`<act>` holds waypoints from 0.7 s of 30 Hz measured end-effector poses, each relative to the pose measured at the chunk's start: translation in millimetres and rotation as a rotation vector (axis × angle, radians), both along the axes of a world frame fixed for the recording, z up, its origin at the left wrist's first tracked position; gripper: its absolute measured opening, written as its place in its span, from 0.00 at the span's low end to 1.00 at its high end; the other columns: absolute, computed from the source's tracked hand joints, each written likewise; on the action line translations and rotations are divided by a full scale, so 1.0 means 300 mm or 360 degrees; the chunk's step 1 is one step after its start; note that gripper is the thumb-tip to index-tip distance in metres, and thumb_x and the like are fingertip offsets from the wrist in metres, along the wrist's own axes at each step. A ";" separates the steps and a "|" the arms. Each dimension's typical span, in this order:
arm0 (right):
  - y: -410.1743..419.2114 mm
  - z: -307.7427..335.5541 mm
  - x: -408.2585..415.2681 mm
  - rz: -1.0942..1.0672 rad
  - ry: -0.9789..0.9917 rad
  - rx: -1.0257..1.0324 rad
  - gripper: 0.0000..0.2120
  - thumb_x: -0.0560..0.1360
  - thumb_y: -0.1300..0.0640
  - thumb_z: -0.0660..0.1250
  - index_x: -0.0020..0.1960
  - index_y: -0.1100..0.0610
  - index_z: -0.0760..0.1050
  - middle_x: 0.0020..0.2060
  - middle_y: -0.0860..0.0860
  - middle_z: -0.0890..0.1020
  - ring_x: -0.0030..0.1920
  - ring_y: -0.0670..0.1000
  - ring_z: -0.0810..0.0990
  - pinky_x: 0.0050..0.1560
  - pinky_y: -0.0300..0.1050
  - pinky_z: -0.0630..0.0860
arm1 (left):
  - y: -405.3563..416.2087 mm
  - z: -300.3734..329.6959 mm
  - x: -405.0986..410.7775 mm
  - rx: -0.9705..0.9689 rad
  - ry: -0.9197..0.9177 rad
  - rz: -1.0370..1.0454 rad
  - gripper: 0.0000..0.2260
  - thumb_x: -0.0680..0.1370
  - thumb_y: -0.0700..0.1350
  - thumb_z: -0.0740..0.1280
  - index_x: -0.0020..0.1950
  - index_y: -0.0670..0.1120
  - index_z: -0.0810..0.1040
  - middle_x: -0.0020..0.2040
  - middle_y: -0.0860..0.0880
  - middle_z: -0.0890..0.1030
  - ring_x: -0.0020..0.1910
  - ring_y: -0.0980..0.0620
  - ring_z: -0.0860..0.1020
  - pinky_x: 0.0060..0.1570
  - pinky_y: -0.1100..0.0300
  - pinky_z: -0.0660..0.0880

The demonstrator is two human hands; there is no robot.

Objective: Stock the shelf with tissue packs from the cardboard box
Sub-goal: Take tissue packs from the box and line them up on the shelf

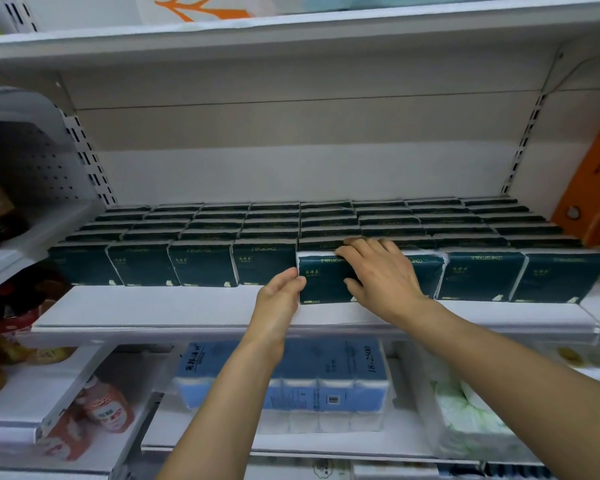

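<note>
Several rows of dark green tissue packs (201, 265) stand on the white shelf (153, 310), filling it from left to right. One dark green pack (321, 282) stands in the front row, a little nearer to me than the packs to its left. My right hand (381, 275) lies over this pack's face, fingers curled over its top edge and thumb against its front. My left hand (279, 296) touches the pack's left side with its fingertips. The cardboard box is out of view.
The shelf below carries a blue multi-pack of paper rolls (326, 375) and a white-green soft pack (465, 417). Red-patterned goods (101, 407) lie at the lower left. An orange box (593, 188) leans at the right end. A white shelf board (291, 29) runs overhead.
</note>
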State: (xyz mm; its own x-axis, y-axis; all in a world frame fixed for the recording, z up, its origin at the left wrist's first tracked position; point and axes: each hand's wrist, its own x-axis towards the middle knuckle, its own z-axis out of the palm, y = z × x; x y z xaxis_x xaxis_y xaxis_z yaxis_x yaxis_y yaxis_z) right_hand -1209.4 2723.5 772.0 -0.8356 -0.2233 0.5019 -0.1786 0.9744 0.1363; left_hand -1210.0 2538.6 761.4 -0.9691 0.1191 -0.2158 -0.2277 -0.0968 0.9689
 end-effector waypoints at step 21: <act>0.089 -0.224 0.360 0.0231 0.0172 -0.0700 0.09 0.76 0.59 0.62 0.55 0.55 0.76 0.49 0.51 0.76 0.36 0.51 0.75 0.25 0.51 0.73 | 0.178 -0.061 0.261 -0.0012 0.0222 -0.0236 0.08 0.83 0.38 0.61 0.52 0.47 0.79 0.41 0.49 0.84 0.33 0.54 0.80 0.33 0.62 0.75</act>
State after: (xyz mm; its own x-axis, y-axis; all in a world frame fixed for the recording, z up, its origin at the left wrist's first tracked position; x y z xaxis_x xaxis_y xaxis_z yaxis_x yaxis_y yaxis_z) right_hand -1101.5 2750.2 704.6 -0.7495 -0.0805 0.6571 -0.3246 0.9098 -0.2587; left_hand -1131.7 2591.9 743.0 -0.9617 0.2614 -0.0822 -0.1024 -0.0646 0.9926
